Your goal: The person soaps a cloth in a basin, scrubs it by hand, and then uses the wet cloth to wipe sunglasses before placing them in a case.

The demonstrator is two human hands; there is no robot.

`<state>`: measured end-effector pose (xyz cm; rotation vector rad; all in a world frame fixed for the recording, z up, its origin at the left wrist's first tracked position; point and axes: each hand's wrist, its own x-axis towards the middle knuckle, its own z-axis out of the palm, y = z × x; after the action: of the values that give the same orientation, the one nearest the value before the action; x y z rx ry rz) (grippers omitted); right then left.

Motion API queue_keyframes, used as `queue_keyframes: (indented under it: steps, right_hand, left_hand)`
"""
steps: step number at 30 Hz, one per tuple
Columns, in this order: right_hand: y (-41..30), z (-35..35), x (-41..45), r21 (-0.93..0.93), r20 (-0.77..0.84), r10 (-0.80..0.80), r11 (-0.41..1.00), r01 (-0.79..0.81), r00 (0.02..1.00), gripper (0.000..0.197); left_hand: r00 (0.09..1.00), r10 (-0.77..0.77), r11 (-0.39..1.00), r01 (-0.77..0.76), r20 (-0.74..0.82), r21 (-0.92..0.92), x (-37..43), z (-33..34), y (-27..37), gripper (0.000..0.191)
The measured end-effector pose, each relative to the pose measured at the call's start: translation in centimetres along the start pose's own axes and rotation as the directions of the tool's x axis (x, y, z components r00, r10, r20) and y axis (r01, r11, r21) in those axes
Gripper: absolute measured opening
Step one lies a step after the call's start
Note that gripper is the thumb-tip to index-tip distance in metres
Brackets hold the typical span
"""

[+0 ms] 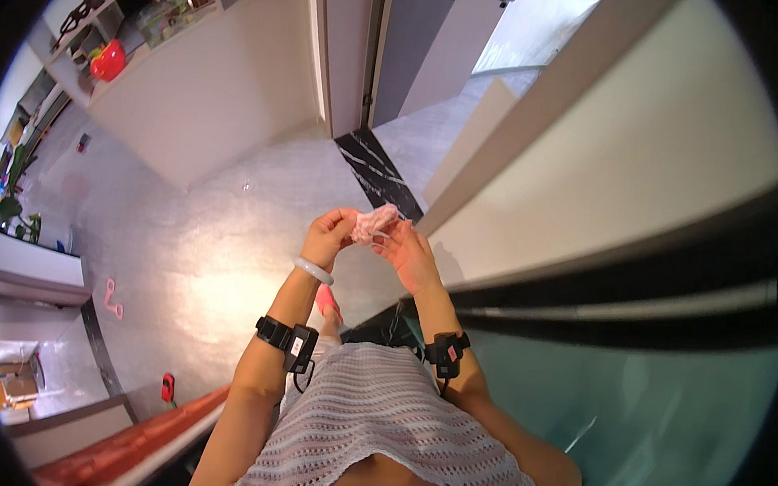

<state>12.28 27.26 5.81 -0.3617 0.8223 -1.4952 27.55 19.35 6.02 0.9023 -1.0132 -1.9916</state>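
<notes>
A small, crumpled pink-and-white knitted or fluffy fabric piece (374, 224) is held up in front of me, above the floor. My left hand (327, 234) pinches its left end between thumb and fingers; a pale bangle (314, 270) circles that wrist. On the other side, my right hand (410, 254) has its fingertips at the right end of the fabric, with the fingers curled and partly spread. A thin white edge or loop shows near these fingertips. Black strapped devices (300, 348) sit on both forearms.
Ahead, a grey door (441, 52) stands ajar beyond a black marble threshold (380, 172). A wall (608, 156) and a greenish glass-like surface (606, 403) lie right. On the left floor (182, 244) are a pink two-ringed object (113, 300) and a red toy car (167, 388).
</notes>
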Motion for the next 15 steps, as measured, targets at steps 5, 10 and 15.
queue_keyframes:
  steps: [5, 10, 15]
  right_hand:
    - [-5.0, 1.8, 10.2, -0.174, -0.099, -0.21, 0.966, 0.191, 0.973, 0.02]
    - [-9.5, 1.8, 15.8, -0.151, -0.217, -0.416, 0.908, 0.39, 0.883, 0.016]
    - [-13.4, 0.4, 25.6, -0.209, -0.234, -0.501, 0.863, 0.46, 0.833, 0.019]
  left_hand:
    - [0.981, -0.012, 0.982, -0.025, 0.195, 0.188, 10.8, 0.1, 5.3, 0.021]
    - [0.899, -0.107, 0.978, 0.018, 0.425, 0.208, 19.6, 3.5, 9.0, 0.024]
    - [0.879, -0.072, 0.955, -0.075, 0.471, 0.286, 31.0, 5.2, 10.3, 0.034]
